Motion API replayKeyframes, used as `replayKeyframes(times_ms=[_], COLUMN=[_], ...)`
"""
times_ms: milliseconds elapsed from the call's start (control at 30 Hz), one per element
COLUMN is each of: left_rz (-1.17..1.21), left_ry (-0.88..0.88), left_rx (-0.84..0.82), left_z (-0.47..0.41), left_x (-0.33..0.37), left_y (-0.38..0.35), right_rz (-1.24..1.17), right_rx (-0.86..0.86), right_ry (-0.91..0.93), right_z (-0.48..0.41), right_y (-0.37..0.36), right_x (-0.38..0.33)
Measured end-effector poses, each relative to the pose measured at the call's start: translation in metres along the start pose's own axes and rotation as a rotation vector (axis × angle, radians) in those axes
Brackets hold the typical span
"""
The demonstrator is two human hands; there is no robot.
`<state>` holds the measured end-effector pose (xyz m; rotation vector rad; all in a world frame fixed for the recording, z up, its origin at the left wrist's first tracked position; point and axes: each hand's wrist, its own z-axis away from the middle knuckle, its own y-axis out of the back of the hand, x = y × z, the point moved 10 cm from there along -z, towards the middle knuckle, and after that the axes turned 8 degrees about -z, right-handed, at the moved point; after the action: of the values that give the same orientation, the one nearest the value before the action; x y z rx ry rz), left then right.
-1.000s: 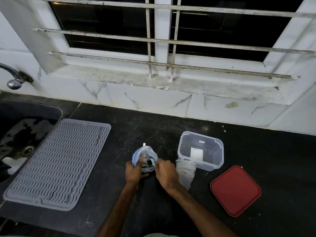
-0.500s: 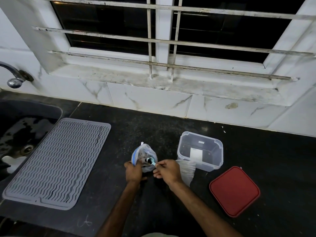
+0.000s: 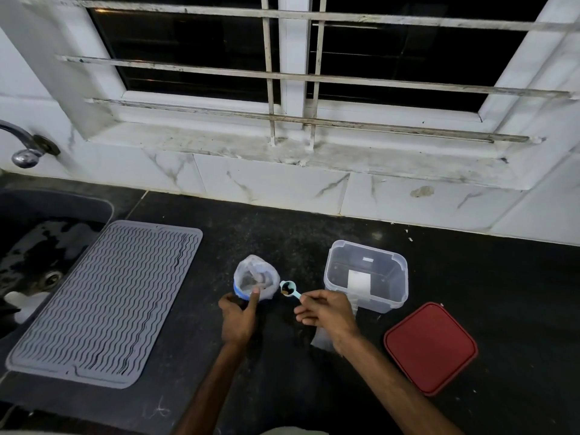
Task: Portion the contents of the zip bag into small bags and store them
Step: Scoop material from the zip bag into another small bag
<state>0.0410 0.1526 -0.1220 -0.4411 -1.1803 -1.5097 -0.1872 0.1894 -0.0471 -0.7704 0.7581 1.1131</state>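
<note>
The clear zip bag [image 3: 255, 279] with a blue zip strip stands open on the black counter [image 3: 282, 246], brownish pieces inside. My left hand [image 3: 238, 318] grips its near rim, one finger hooked over the edge. My right hand [image 3: 324, 312] pinches the handle of a small light-blue scoop [image 3: 289, 290], whose bowl holds dark contents and hangs just right of the bag's mouth. A stack of small clear bags [image 3: 321, 339] lies under my right hand, mostly hidden. The clear storage box [image 3: 367, 277] stands open behind my right hand.
The box's red lid [image 3: 430, 347] lies flat at the right. A grey ribbed drying mat [image 3: 106, 301] covers the counter at the left, beside the dark sink [image 3: 34, 246] and its tap [image 3: 23, 152]. A tiled wall and barred window rise behind.
My right hand has drawn the scoop out of the zip bag and to the right, now with dark contents in its bowl. My left hand keeps holding the bag's rim.
</note>
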Motion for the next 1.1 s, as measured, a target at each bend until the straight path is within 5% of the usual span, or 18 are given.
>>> replayKeyframes(times_ms=[233, 367, 567, 867, 1100], left_rz=[0.012, -0.068, -0.656, -0.757, -0.588], left_ry=[-0.233, -0.51, -0.783, -0.836, -0.837], left_rx=[0.332, -0.029, -0.368, -0.324, -0.263], left_z=[0.05, 0.086, 0.119, 0.108, 0.111], left_x=[0.04, 0.078, 0.094, 0.094, 0.092], left_y=[0.04, -0.017, -0.102, -0.124, -0.112], right_rz=[-0.059, -0.109, -0.135, -0.071, 0.055], right_rx=[-0.002, 0.029, 0.124, 0.118, 0.09], right_ry=[0.047, 0.072, 0.099, 0.106, 0.129], right_z=[0.026, 0.037, 0.046, 0.047, 0.034], right_y=[0.032, 0.056, 0.108, 0.124, 0.116], right_x=[-0.021, -0.029, -0.034, -0.016, -0.01])
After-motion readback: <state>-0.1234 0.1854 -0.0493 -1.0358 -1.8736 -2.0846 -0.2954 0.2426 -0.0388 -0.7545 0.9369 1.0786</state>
